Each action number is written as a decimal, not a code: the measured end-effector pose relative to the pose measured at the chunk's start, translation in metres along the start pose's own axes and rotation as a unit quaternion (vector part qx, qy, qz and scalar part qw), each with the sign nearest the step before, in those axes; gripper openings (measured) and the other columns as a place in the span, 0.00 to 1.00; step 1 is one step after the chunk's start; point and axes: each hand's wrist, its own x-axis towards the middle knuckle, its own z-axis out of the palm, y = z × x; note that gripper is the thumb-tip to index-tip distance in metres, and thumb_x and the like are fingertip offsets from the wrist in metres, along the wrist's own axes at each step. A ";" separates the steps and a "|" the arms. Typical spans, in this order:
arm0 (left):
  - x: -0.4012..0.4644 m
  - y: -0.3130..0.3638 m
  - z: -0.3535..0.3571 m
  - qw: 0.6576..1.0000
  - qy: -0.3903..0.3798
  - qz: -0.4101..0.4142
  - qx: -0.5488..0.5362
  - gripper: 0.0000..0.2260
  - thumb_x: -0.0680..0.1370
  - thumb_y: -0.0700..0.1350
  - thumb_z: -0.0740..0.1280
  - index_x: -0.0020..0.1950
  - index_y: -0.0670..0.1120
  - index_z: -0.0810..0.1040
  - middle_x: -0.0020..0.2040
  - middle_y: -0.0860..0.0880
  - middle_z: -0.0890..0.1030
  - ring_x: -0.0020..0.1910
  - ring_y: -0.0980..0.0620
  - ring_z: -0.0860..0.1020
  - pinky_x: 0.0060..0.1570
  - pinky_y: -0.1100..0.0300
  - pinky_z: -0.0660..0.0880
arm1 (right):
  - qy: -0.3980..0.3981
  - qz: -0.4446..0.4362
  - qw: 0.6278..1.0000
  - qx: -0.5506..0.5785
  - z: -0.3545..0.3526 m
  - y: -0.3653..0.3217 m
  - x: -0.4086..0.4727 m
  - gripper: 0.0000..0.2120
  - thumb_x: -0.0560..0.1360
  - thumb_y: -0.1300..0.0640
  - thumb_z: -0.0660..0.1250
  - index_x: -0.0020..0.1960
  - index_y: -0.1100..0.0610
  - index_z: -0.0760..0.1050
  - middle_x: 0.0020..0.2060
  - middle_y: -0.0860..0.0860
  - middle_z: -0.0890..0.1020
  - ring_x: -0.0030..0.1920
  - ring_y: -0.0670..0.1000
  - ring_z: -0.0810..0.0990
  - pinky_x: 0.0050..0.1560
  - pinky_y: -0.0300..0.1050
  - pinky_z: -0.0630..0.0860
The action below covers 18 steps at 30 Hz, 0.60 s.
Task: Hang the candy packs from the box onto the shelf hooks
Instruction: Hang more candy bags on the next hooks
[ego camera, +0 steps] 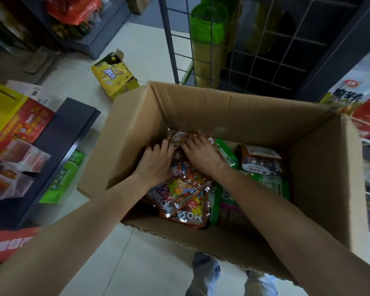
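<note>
**Pale tiled floor and the items resting on it**

The pale, glossy tiled floor (137, 263) carries a large open brown cardboard box (254, 116), its flaps raised. Beyond the box's far left corner lies a torn yellow carton with purple lettering (115, 76), tipped on its side. A flat green packet (64, 178) lies to the left of the box, against the base of a dark grey shelf unit (58, 146) standing on the same floor.
</note>
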 end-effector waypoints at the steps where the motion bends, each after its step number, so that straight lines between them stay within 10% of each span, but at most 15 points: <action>1: 0.000 0.001 0.002 1.000 0.000 0.001 -0.001 0.29 0.79 0.60 0.55 0.71 0.42 0.55 0.64 0.44 0.66 0.55 0.47 0.73 0.45 0.56 0.68 | 0.009 -0.010 1.000 -0.023 0.000 0.000 0.002 0.14 0.74 0.55 0.62 0.57 0.58 0.78 0.49 0.56 0.83 0.47 0.56 0.81 0.51 0.50 0.76; 18: -0.009 0.008 -0.019 0.999 0.012 0.046 -0.003 0.29 0.81 0.41 0.60 0.77 0.38 0.48 0.73 0.41 0.58 0.56 0.47 0.76 0.36 0.61 0.71 | 0.095 -0.057 0.993 0.032 0.003 0.030 -0.041 0.14 0.74 0.61 0.56 0.52 0.61 0.79 0.45 0.59 0.84 0.45 0.58 0.82 0.53 0.52 0.78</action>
